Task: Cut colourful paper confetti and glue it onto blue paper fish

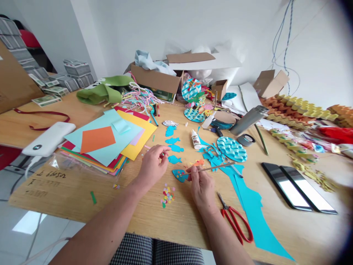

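My right hand [200,184] is closed on a thin wooden stick [217,167] that points right. It rests beside a blue paper fish [180,175] dotted with coloured circles. My left hand [152,164] hovers over the wooden table [82,191], its fingertips pinched together near several plain blue paper fish [174,148]; what it pinches is too small to name. A small heap of coloured paper dots [167,195] lies just in front of both hands.
Red-handled scissors [235,221] and blue paper offcuts [253,209] lie to the right, with a glue bottle [195,140], a wavy blue disc [231,149], a metal flask [248,120] and two phones [298,186]. Stacked coloured paper [110,141] and a power bank [49,139] sit left. Cardboard boxes [157,79] stand behind.
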A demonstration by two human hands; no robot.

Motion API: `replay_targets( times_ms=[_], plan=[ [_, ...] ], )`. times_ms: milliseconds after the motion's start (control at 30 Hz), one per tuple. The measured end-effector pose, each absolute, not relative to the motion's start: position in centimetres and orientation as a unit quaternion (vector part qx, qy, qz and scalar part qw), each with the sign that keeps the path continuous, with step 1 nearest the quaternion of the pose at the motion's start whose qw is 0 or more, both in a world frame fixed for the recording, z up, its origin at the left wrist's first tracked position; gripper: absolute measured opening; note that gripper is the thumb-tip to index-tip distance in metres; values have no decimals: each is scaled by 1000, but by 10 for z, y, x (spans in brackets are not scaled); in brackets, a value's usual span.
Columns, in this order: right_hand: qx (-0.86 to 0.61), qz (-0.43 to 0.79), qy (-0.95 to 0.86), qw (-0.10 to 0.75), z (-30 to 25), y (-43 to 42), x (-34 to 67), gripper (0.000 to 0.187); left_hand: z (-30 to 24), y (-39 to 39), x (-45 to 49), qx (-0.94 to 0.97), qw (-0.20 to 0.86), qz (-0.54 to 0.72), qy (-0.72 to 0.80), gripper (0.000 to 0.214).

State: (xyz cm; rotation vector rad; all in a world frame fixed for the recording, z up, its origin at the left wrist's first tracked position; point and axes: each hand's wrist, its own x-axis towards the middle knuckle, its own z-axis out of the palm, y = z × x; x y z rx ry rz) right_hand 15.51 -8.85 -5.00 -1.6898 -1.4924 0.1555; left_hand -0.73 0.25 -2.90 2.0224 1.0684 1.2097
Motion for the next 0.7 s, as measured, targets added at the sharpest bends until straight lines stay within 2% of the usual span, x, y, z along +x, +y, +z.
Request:
replay_targets(
  times_ms=[167, 367, 700],
  plan=[
    [-666, 55, -611, 424, -48, -88, 155, 41, -29, 2, -7, 774, 259, 436, 380, 26],
    [-659, 49, -627, 413, -46, -89, 155, 38, -31, -5, -6, 879, 189, 323, 295, 25],
    [-636, 37, -654, 407, -42, -87, 151, 37, -32, -12, -4, 926, 155, 214, 271, 23]
  ],
)
